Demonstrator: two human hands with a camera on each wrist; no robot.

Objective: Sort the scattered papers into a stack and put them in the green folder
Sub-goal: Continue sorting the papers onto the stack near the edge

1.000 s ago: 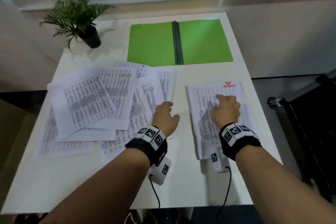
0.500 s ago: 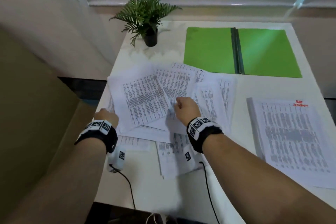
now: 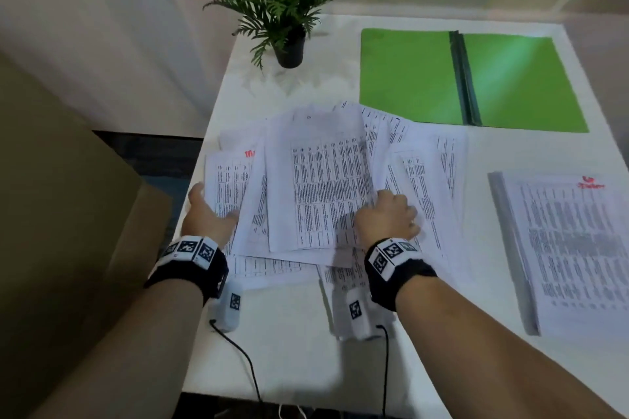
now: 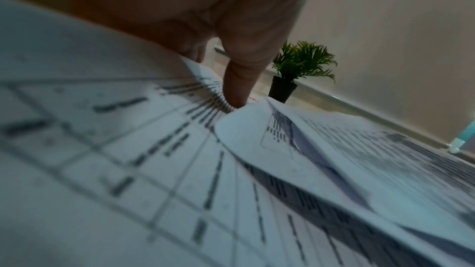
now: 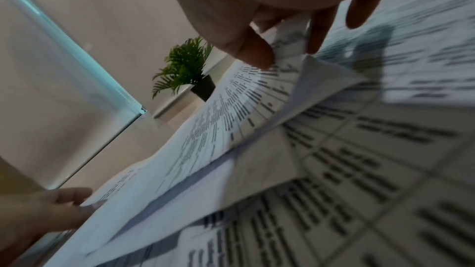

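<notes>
The left hand (image 3: 207, 214) sits at the left edge of the scattered papers (image 3: 326, 187), a little left of the frame's centre. Its thumb presses on top of a printed sheet while the fingers go under the edge, so it pinches the left side of the bunch. In the left wrist view the thumb (image 4: 239, 80) comes down onto the print and the sheets buckle up beside it.

The right hand (image 3: 388, 218) is at the centre of the head view, knuckles up, on the right edge of the same bunch. From the right wrist view its thumb (image 5: 246, 48) lies on top of a sheet and the fingers (image 5: 318, 31) curl at the lifted corner, gripping the paper. The sheets between the two hands are bowed upward and overlap at odd angles; more loose sheets fan out to the right and toward the bottom, under the right wrist.

A squared stack (image 3: 565, 245) of printed pages lies at the right edge of the frame, well apart from the loose pile, with red writing at its top. The green folder (image 3: 408, 78) lies open and flat in the upper right, just beyond the loose sheets, its dark spine running down the middle. A small potted plant (image 3: 282, 7) stands at top centre on the white table (image 3: 289, 350). A pale wall (image 3: 85, 27) fills the upper left.
</notes>
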